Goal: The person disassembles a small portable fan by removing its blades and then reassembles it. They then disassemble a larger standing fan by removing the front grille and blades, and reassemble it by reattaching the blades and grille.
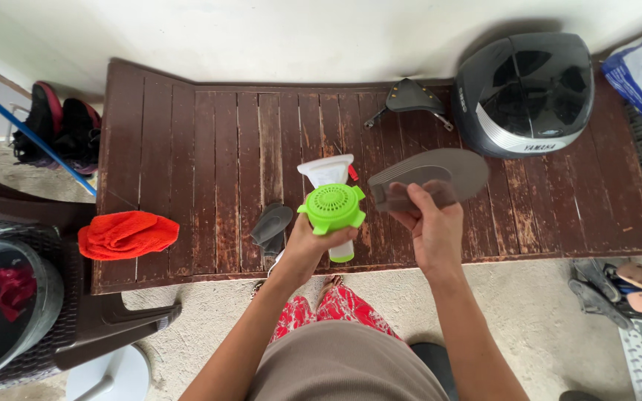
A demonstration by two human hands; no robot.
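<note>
Left hand (307, 245) is gripping a green-capped spray bottle (334, 208), fingers fully wrapped, wrist raised. No wetting is showing on the grey insole (429, 177) yet; cleaning looks barely begun. Right hand (431, 226), just right of the bottle, is pinching the insole's near end, holding it flat.

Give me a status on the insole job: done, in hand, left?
Done: nothing visibly finished; I cannot tell whether the insole is wet or clean. In hand: the left hand grips a green-capped bottle upright, and the right hand holds a grey insole above the wooden table. Left: a second dark insole lies untouched on the table near the left hand, and an orange cloth sits unused at the edge.
</note>
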